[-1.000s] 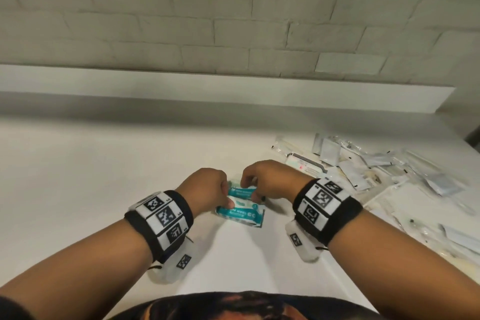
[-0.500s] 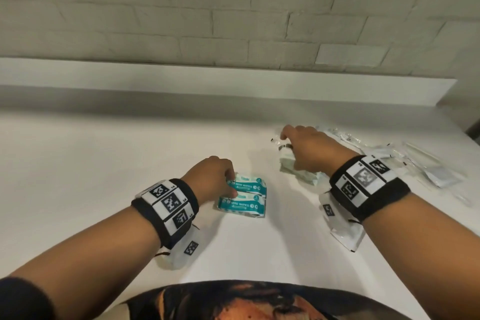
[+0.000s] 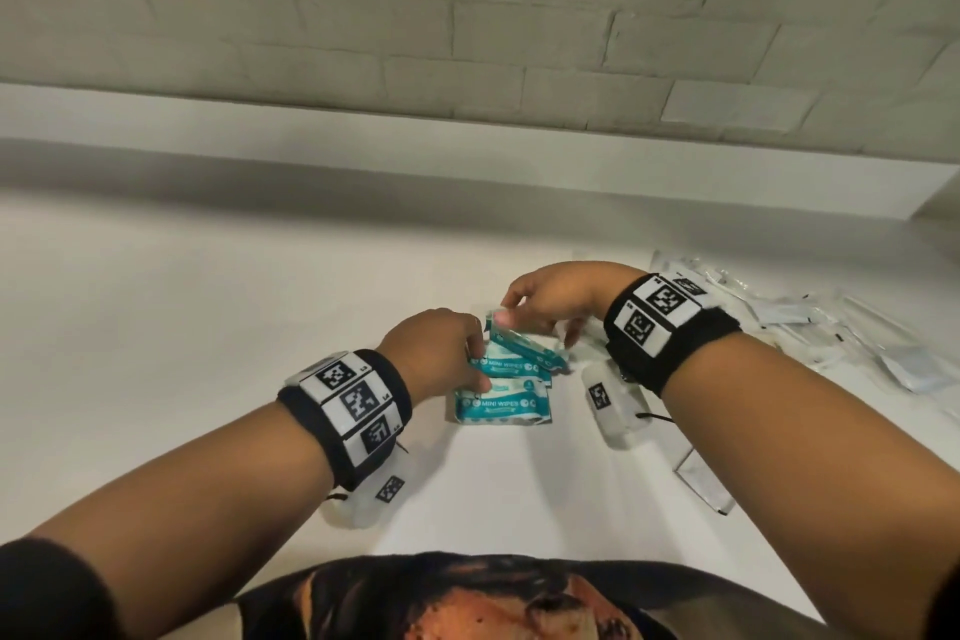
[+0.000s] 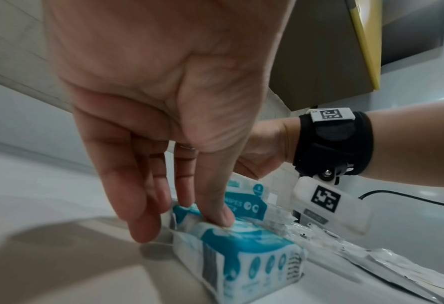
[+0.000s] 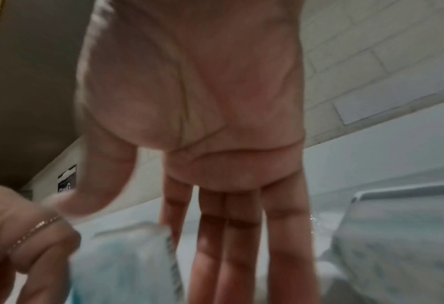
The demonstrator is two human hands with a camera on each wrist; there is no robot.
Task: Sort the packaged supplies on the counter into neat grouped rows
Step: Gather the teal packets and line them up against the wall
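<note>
Seen from my head camera, I stand at a white counter (image 3: 182,327) below a pale brick wall (image 3: 467,16). Near the centre of the view lie three teal packs marked "MINI WIPES". The nearest pack (image 3: 503,406) lies flat on the counter. A second pack (image 3: 506,368) lies just beyond it toward 12 o'clock, its near edge overlapping the first. My left hand (image 3: 434,359), at 9 o'clock from the packs, steadies the left end of the second pack, thumb (image 4: 219,214) pressed on top and fingers curled round its end. My right hand (image 3: 558,299) comes in from 2 o'clock and pinches the far left corner of a third pack (image 3: 524,346), which is tilted, its right end resting on the second pack. A loose heap of clear and white sealed packets (image 3: 831,327) lies at 3 o'clock, well apart from the wipes. One flat packet (image 3: 704,481) sits alone at 4 o'clock, under my right forearm.
</note>
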